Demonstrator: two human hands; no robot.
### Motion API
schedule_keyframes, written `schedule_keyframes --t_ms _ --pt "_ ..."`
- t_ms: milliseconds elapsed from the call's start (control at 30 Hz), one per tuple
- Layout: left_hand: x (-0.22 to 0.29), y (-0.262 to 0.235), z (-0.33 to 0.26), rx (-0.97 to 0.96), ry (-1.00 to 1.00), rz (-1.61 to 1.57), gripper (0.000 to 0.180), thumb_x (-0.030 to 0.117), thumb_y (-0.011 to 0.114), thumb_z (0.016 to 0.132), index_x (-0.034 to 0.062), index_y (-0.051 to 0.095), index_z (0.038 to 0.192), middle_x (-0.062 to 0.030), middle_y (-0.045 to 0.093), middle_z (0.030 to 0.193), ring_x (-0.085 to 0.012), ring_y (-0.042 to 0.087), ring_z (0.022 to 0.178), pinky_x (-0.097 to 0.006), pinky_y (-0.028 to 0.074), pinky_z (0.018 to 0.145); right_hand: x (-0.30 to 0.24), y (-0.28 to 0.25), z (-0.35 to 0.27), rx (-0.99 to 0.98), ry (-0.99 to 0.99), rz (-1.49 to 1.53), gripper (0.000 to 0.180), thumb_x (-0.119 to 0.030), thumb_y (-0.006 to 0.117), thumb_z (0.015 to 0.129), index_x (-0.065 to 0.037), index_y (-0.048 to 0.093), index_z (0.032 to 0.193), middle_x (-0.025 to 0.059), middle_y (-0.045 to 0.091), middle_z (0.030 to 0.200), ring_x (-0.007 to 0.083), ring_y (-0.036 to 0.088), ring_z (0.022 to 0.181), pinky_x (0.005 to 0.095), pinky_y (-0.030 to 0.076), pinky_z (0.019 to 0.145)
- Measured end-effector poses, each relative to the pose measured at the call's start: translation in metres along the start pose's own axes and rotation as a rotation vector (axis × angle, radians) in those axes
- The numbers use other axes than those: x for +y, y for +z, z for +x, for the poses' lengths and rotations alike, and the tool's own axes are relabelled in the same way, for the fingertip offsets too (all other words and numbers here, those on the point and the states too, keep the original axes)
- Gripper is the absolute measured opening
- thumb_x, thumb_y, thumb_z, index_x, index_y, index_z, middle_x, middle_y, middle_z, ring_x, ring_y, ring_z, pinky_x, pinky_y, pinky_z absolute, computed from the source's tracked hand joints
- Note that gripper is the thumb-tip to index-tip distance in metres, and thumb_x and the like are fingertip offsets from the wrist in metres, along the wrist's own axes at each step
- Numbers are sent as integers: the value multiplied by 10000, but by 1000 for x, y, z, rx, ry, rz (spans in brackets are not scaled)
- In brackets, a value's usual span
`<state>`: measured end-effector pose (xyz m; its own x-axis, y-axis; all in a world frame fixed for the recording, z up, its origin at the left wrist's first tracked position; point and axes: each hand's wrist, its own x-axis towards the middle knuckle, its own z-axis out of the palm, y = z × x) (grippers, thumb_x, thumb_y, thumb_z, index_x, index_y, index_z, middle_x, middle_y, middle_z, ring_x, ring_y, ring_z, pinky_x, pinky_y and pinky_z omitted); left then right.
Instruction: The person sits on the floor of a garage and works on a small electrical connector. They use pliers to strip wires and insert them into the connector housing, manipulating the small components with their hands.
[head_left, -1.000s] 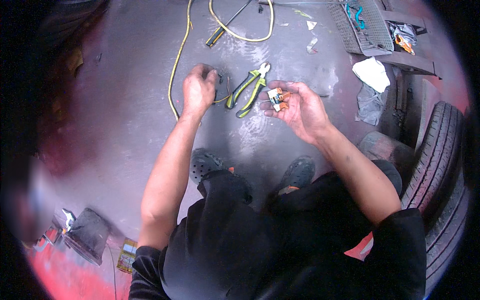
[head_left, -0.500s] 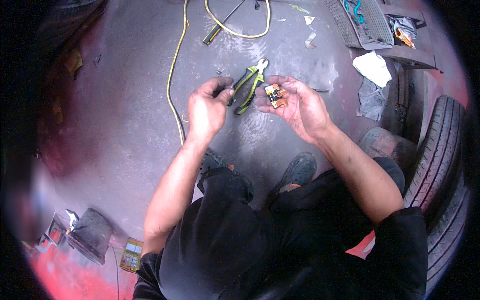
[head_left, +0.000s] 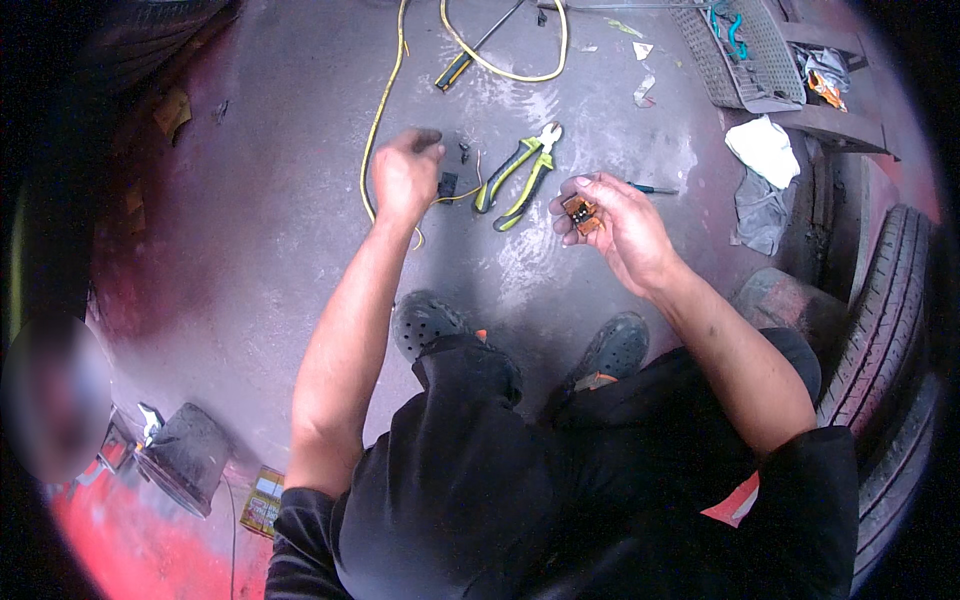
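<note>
My right hand (head_left: 632,232) holds a small orange-and-black part (head_left: 581,214) with shiny metal bits, which looks like a piece of an electrical fitting. My left hand (head_left: 405,178) hovers over the floor with its fingers curled together; whatever they pinch, if anything, is hidden. Between the hands, green-and-black diagonal cutters (head_left: 525,185) lie with handles spread and jaws pointing away from me. Just right of my left hand are a small black block (head_left: 447,187) and a thin yellow wire (head_left: 470,194). A thin dark screwdriver (head_left: 655,189) rests beyond my right hand.
A yellow cable (head_left: 382,110) snakes along the floor, near a yellow-and-black-handled screwdriver (head_left: 455,72). At the far right stand a grey plastic basket (head_left: 765,85) and a white cloth (head_left: 762,150). Tires (head_left: 875,310) are on the right; a dark bucket (head_left: 187,455) sits lower left.
My left hand has moved away from the cutters, slightly left and farther off, uncovering the black block. My right hand has turned the orange part and shifted a little right. The view has shifted too.
</note>
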<state>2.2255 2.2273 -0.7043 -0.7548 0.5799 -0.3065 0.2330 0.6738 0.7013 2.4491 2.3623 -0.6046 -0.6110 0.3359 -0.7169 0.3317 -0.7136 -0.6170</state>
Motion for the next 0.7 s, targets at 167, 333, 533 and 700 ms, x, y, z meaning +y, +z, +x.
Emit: schedule_keyframes --t_ms 167,333,533,700 --pt "25 18 29 -26 54 92 255 160 704 790 54 724 1021 -185 705 1027 -340 673 993 -405 515 873 0 3 0 2 4 -11 234 -250 588 964 -40 572 1065 106 665 975 184 643 844 332 516 757" --pt "17 42 33 -13 82 178 296 181 723 776 81 726 1055 -180 711 1003 -336 687 944 -408 526 852 2 1 -2 13 -3 0 235 -237 592 962 -36 570 1081 104 664 984 186 646 847 333 516 758" --pt "5 48 34 15 133 265 281 194 723 786 79 719 1042 -213 697 1014 -364 673 969 -428 522 874 6 -1 0 9 0 0 229 -219 600 953 -36 576 1088 93 661 980 189 647 851 327 512 755" --pt "17 46 27 -9 83 276 256 215 712 803 83 720 1023 -205 692 1030 -374 640 1024 -438 501 905 9 -1 2 3 -4 -24 240 -226 607 942 -31 590 1082 84 664 977 186 652 849 321 520 741"
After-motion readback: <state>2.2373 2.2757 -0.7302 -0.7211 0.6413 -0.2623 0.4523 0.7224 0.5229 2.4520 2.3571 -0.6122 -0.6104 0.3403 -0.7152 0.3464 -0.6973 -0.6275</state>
